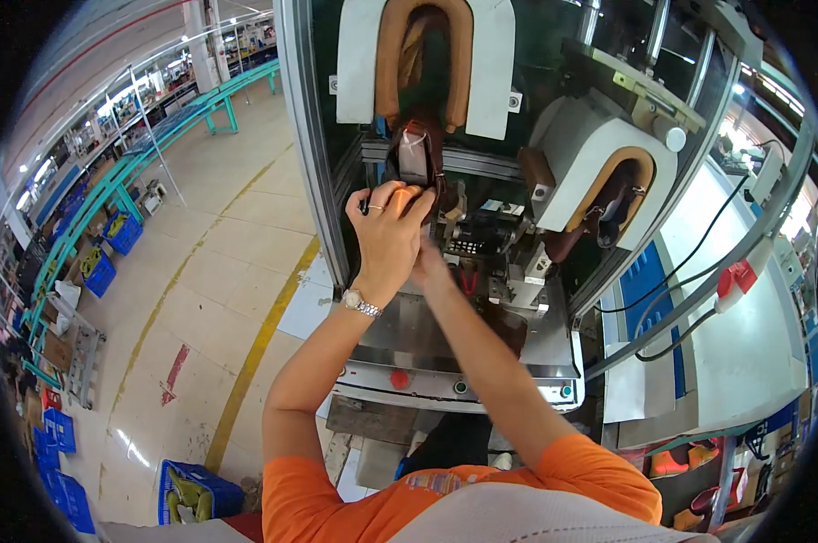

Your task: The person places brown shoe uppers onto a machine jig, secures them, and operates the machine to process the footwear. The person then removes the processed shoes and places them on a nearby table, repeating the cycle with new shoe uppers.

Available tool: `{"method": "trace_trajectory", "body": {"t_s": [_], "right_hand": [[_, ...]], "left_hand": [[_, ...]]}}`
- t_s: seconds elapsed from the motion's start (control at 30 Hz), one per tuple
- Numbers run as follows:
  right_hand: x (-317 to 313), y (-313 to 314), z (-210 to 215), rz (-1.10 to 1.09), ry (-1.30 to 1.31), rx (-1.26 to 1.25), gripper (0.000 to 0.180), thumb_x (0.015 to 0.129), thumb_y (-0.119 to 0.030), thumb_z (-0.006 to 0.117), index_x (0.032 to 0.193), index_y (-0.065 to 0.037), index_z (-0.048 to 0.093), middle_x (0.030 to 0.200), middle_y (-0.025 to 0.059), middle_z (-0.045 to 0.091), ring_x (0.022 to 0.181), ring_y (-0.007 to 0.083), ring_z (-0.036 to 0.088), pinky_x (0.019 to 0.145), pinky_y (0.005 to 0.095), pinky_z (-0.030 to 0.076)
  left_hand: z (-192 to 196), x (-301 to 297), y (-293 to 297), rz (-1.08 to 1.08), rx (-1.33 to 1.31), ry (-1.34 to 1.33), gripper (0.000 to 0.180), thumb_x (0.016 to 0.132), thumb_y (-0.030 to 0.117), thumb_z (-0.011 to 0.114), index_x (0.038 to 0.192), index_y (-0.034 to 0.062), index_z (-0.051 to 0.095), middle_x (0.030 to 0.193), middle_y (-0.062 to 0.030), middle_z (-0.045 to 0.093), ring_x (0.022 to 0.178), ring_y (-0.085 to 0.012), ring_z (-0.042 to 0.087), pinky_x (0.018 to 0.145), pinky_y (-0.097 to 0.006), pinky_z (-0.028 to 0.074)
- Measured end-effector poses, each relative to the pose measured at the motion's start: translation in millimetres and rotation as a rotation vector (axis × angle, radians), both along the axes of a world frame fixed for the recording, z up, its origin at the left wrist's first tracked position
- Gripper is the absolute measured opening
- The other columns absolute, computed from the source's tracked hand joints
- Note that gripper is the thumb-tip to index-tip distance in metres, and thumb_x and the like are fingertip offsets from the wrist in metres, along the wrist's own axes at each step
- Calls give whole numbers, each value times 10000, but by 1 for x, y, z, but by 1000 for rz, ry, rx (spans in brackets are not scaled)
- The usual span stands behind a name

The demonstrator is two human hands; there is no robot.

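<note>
In front of me a dark brown leather shoe upper (434,136) sits under the left U-shaped clamp (386,63), which has a tan padded lining. An orange piece, perhaps a shoe last (402,201), shows at the near end of the upper. My left hand (386,231) has its fingers curled over this end, closed on it. Just right of it and lower, my right hand (427,267) is partly covered by the left one and blurred; its fingers cannot be made out. Another dark shoe (613,204) rests inside the right-hand clamp (599,149).
The machine's metal ledge (445,339) carries a red button (399,378) and green ones. A metal post (309,136) stands on the left. A white worktable (726,317) with cables is at right. Blue baskets (201,489) stand on the floor at left.
</note>
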State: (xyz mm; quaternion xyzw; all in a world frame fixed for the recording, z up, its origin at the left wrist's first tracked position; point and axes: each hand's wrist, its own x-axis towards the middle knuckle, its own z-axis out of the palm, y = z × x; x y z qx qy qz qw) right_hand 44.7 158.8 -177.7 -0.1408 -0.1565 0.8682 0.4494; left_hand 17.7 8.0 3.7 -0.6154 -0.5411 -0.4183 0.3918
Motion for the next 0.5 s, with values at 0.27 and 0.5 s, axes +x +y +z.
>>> {"method": "trace_trajectory", "body": {"t_s": [0.27, 0.5], "right_hand": [[21, 11, 10, -32, -89, 54, 150, 859, -199, 552, 752, -106, 504, 719, 37, 567, 625, 153, 592, 574, 289, 527], [28, 31, 3, -37, -22, 22, 166, 856, -145, 557, 709, -88, 504, 710, 13, 562, 559, 121, 530, 506, 232, 483]], "left_hand": [[-18, -4, 2, -5, -25, -78, 214, 742, 81, 567, 947, 108, 620, 877, 2, 567, 930, -174, 501, 775, -360, 317], [-24, 4, 12, -31, -15, -84, 252, 735, 72, 567, 981, 91, 616, 910, -11, 566, 940, -193, 492, 780, -366, 330]]}}
